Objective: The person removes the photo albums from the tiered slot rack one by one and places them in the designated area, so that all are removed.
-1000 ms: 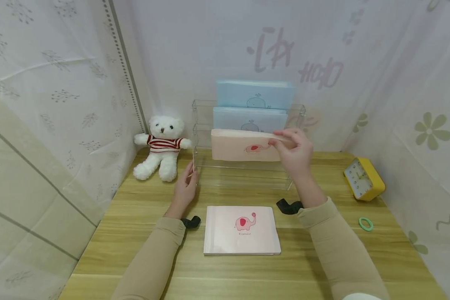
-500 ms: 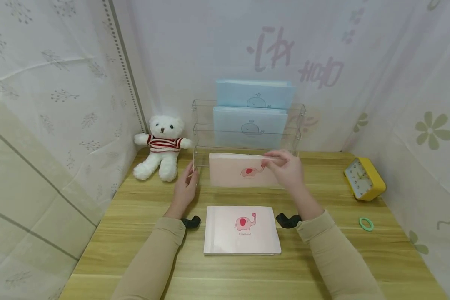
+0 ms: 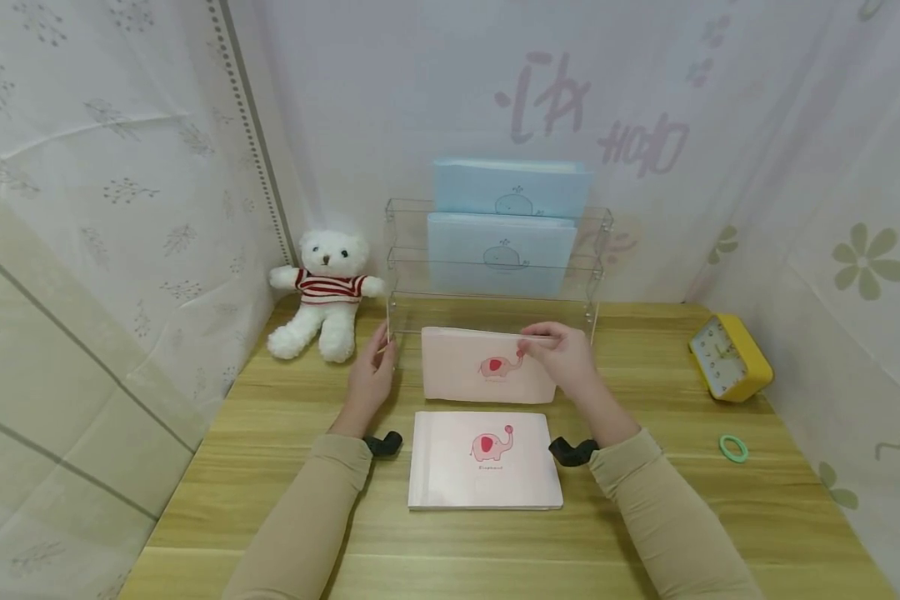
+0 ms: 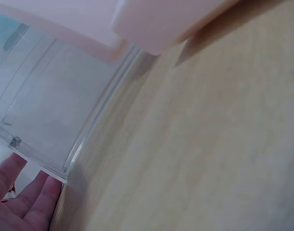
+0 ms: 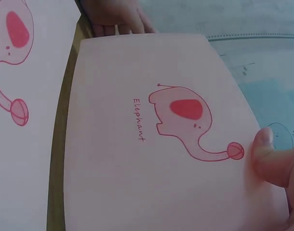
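Over my feed I have a wood-grain table [image 3: 645,508], pale printed cloth [image 3: 420,83] around it, a clear rack [image 3: 450,294] towards the back. The left hand [image 3: 369,379] lays fairly straight fingers against the rack's side; the right hand [image 3: 566,360] pinches a pink booklet [image 3: 461,367] by its upper edge, between the rack and a flat-lying booklet [image 3: 450,475].

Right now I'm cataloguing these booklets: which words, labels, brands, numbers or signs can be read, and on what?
"Elephant": pink booklet held by the right hand.
"Elephant": second pink booklet, lying on the table.
Yellow clock: numerals too small.
Back curtain: pale lettering, unclear.
Left curtain and right curtain: marks, unclear.
Blue booklets: marks too small.
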Demonstrator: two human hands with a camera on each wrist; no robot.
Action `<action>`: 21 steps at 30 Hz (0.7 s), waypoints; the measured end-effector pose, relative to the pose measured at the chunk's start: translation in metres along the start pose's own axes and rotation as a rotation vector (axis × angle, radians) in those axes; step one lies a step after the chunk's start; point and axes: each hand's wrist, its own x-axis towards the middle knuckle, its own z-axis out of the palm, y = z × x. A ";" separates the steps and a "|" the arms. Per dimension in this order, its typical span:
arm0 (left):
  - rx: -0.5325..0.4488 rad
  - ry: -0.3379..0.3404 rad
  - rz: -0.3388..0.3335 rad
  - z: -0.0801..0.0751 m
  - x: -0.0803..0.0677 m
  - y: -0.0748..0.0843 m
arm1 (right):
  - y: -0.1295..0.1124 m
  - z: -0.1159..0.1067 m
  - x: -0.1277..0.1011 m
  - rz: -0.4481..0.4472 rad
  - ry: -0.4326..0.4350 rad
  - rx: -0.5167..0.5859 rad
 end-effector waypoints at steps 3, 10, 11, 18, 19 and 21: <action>0.001 -0.004 -0.001 0.000 0.000 0.000 | 0.003 0.001 0.000 0.024 -0.010 -0.013; -0.010 0.011 -0.003 0.000 0.001 0.000 | 0.013 0.000 0.005 -0.001 -0.049 -0.038; -0.014 0.014 0.001 0.000 0.001 0.000 | 0.015 0.000 0.006 -0.015 -0.059 -0.046; -0.003 0.013 0.008 0.001 0.001 -0.001 | 0.028 0.002 0.010 -0.160 -0.095 -0.121; 0.001 0.012 0.009 0.001 0.001 -0.001 | 0.030 0.002 0.010 -0.183 -0.094 -0.140; 0.002 0.009 0.008 0.001 0.001 -0.001 | 0.034 0.002 0.011 -0.225 -0.098 -0.178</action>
